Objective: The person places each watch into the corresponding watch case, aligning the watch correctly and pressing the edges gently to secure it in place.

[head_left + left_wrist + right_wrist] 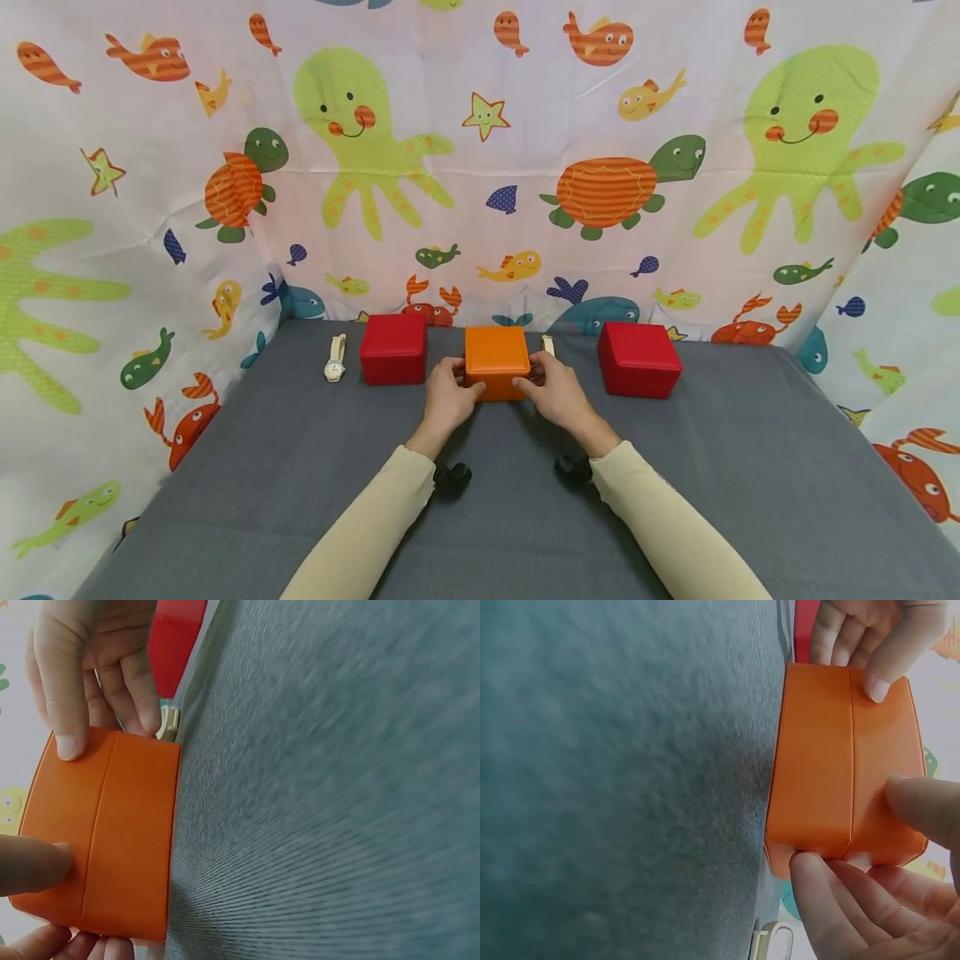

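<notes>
A closed orange box [497, 350] with a seam line around it sits on the grey cloth, between two red boxes. My left hand [448, 400] grips its left side, thumb on the front face. From the right, my right hand [558, 393] holds it the same way, its thumb [922, 806] pressed on the front above the seam and its fingers [855, 900] along the side. The lid is down in all views. Just behind the right hand lies a pale watch [547, 343], partly hidden by that hand.
One red box [393, 350] stands close on the left, and another red box [640, 360] is farther off on the right. A second watch [335, 358] lies beyond the left red box. A curtain [480, 192] printed with sea animals hangs behind the grey-covered table [495, 533].
</notes>
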Demonstrator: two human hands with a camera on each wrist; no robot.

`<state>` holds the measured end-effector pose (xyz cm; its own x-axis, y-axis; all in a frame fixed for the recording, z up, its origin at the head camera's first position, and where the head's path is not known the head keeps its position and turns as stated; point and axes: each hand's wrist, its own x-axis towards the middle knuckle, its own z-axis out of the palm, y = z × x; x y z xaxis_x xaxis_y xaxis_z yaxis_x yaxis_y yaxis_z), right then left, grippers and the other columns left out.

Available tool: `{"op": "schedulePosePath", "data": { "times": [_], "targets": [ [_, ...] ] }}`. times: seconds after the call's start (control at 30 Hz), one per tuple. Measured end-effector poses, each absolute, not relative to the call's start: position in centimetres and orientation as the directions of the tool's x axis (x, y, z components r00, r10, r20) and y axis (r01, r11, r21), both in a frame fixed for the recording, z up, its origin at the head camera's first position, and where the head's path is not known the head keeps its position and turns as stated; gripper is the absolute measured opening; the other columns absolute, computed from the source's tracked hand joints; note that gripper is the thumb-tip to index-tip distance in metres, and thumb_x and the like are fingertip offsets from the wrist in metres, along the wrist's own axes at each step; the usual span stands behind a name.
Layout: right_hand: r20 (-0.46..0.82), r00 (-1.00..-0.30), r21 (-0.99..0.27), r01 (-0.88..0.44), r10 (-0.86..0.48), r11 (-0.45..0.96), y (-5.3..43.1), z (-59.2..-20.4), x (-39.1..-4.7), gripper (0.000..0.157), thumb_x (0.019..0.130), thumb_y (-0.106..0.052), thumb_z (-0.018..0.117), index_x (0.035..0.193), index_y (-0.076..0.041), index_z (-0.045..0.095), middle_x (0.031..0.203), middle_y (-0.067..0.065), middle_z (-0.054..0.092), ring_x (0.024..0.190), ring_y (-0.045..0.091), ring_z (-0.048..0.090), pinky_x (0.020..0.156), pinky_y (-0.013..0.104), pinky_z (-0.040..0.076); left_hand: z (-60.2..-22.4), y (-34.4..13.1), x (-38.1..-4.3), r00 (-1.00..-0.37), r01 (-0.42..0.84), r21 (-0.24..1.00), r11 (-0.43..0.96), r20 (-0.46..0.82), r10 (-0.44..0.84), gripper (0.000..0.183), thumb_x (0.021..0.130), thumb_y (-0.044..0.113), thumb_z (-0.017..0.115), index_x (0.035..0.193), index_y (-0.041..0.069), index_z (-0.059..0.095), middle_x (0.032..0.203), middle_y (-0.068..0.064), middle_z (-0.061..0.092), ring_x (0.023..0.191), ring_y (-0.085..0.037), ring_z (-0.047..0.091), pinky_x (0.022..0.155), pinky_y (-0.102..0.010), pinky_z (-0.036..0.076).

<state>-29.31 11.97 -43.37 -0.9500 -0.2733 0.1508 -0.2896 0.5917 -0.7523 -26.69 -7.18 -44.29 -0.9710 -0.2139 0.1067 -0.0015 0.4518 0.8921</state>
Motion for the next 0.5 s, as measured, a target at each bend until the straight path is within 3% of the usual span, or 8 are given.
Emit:
{"op": "schedulePosePath", "data": {
  "times": [0.5],
  "targets": [
    [0.136,-0.950,-0.764,-0.282,-0.283,0.580,12.4,-43.1,-27.2,0.042,0.087,-0.025,0.071,0.120,-0.005,0.054,0.107,0.009,0.065,0.089,0.020,0.063,0.079,0.036,0.055,-44.1,-7.1,-24.9,-0.976,-0.031,0.899,0.436,0.066,-0.205,0.047,0.079,0.011,0.078,0.118,0.002,0.053,0.111,-0.011,0.055,0.100,-0.026,0.056,0.090,-0.039,0.050]
  ]
}}
